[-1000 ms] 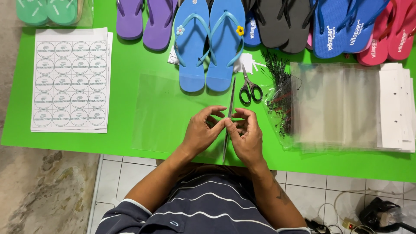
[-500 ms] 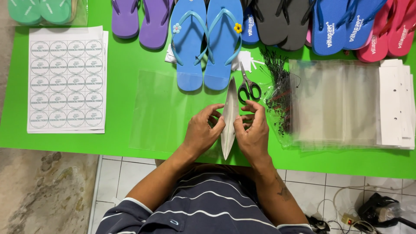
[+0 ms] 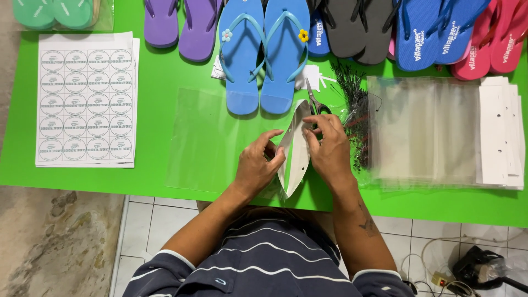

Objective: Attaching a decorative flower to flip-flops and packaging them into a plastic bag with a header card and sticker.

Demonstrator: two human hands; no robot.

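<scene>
My left hand [image 3: 258, 165] and my right hand [image 3: 329, 148] hold the white end of a clear plastic bag [image 3: 212, 140] between them, spread apart so its mouth gapes. The rest of the bag lies flat on the green table [image 3: 159, 77] to the left of my hands. A light blue pair of flip-flops [image 3: 264, 52] with small flower charms lies just beyond my hands, toes pointing toward me. Scissors [image 3: 314, 102] rest partly hidden behind the bag's white end.
A stack of clear bags with white headers [image 3: 445, 132] lies to the right, beside a bundle of thin dark fasteners [image 3: 355, 110]. A sheet of round stickers [image 3: 85, 99] lies at left. Purple [image 3: 181, 25], black [image 3: 352, 27], blue [image 3: 434, 30], pink [image 3: 495, 38] and green [image 3: 52, 12] flip-flops line the far edge.
The bag's white end, first held edge-on and narrow between my fingers, has been pulled apart and now shows its broad white face. My hands have shifted slightly away from me.
</scene>
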